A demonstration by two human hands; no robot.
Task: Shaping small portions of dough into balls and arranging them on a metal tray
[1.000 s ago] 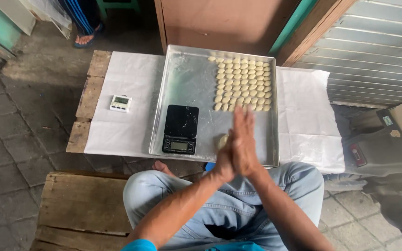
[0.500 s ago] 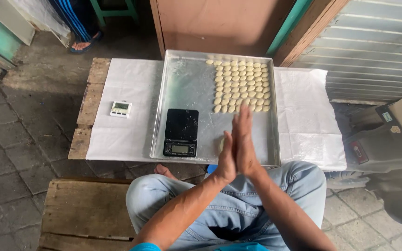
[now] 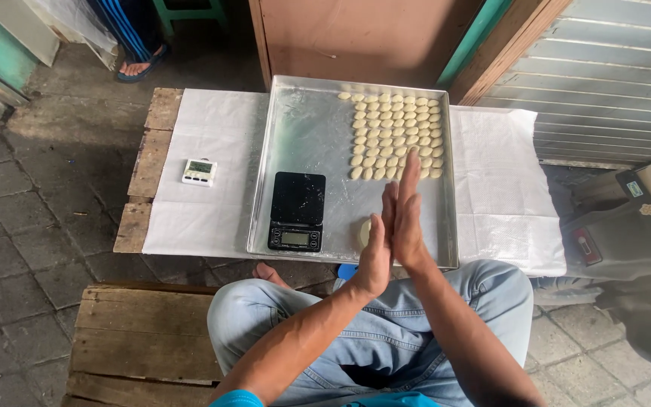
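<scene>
A low wooden table (image 3: 139,197) stands on a stone floor, covered with white paper (image 3: 212,173), and on it lies a large metal tray (image 3: 307,136). Over the near edge of the tray, the left hand (image 3: 377,252) and the right hand (image 3: 407,215) are pressed flat together, palm to palm, fingers straight. If some dough is between the palms, I cannot tell. A pale lump of dough (image 3: 362,232) lies on the tray just beside the left hand. Left of the hands stands a black scale (image 3: 297,210). Beyond the fingertips are rows of small dough pieces (image 3: 395,136). Far left, on the paper, sits a white timer (image 3: 199,172).
</scene>
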